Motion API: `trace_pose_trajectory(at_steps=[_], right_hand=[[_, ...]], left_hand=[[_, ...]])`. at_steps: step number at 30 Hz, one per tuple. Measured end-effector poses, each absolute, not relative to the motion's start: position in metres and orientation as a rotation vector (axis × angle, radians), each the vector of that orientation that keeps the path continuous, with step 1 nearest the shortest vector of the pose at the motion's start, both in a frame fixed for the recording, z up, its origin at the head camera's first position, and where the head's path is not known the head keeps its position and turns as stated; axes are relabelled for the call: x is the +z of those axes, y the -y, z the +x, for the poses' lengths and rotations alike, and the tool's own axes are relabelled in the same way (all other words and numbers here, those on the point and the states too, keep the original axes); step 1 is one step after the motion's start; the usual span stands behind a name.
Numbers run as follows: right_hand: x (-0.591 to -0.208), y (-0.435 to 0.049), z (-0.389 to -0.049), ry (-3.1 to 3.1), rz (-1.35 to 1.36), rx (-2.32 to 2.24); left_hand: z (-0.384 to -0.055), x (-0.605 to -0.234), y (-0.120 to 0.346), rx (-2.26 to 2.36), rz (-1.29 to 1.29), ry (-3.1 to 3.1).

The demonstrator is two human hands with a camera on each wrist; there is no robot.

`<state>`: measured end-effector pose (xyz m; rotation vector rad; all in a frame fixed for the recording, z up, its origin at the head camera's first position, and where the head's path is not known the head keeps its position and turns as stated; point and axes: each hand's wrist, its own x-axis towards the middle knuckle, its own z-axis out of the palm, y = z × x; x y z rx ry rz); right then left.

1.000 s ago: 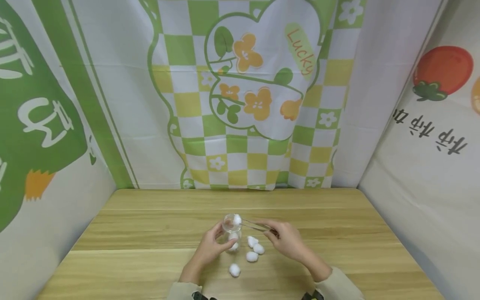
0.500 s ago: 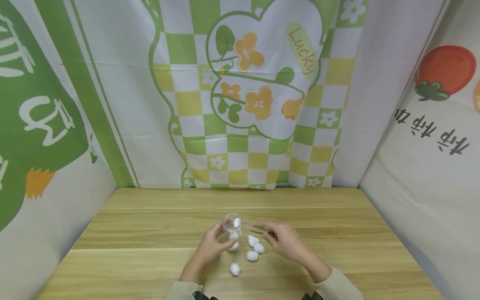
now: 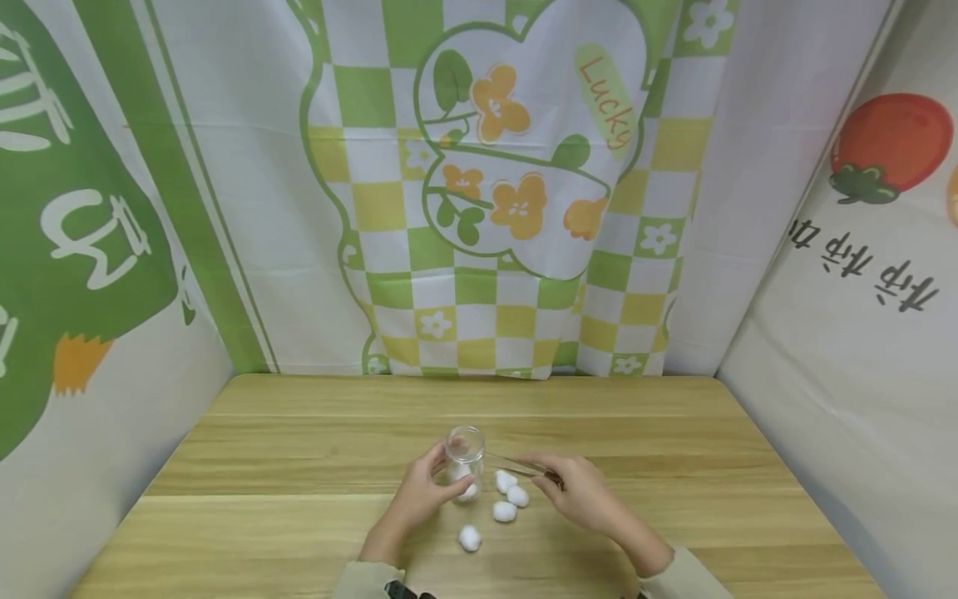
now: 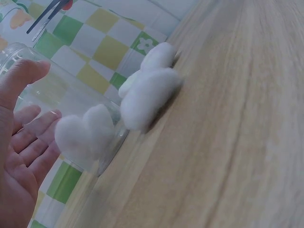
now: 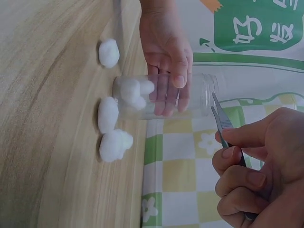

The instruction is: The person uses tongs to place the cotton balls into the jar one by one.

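Note:
My left hand holds a clear jar upright on the table, thumb on the near side and fingers behind it. Several white cotton balls lie at the jar's bottom. The jar's mouth is uncovered. Between thumb and fingers, my right hand pinches metal tweezers. Their tips stand slightly apart beside the jar's rim, with nothing between them. Just right of the jar, a small group of cotton balls sits on the wood, and a single cotton ball lies nearer the person.
The wooden table reaches back to a green-and-yellow checked curtain. Printed cloth walls close in the sides.
The cotton ball that the tweezers held at the jar's mouth has dropped inside. The right hand and tweezers have drawn back a little to the right; the left hand stays on the jar.

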<state>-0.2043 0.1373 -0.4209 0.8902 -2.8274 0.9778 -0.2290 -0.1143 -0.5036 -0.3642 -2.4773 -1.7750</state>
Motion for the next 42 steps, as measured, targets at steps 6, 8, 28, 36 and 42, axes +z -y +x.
trace_pose_trajectory(at_steps=[6, 8, 28, 36, 42], right_hand=[[-0.423, -0.139, -0.205, 2.828, 0.893, 0.976], [-0.424, -0.140, -0.205, 2.825, 0.911, 0.972], [-0.446, -0.140, -0.196, 2.901, 1.007, 0.996], [-0.454, -0.138, -0.193, 2.950, 1.018, 0.979], [-0.459, -0.137, -0.191, 2.978, 1.018, 0.970]], left_hand=[[-0.229, -0.502, 0.113, -1.785, -0.344, 2.468], [-0.229, -0.501, 0.113, -1.777, -0.350, 2.475], [-0.227, -0.500, 0.113, -1.787, -0.369, 2.494], [-0.227, -0.500, 0.113, -1.787, -0.366, 2.491], [-0.227, -0.500, 0.113, -1.789, -0.359, 2.486]])
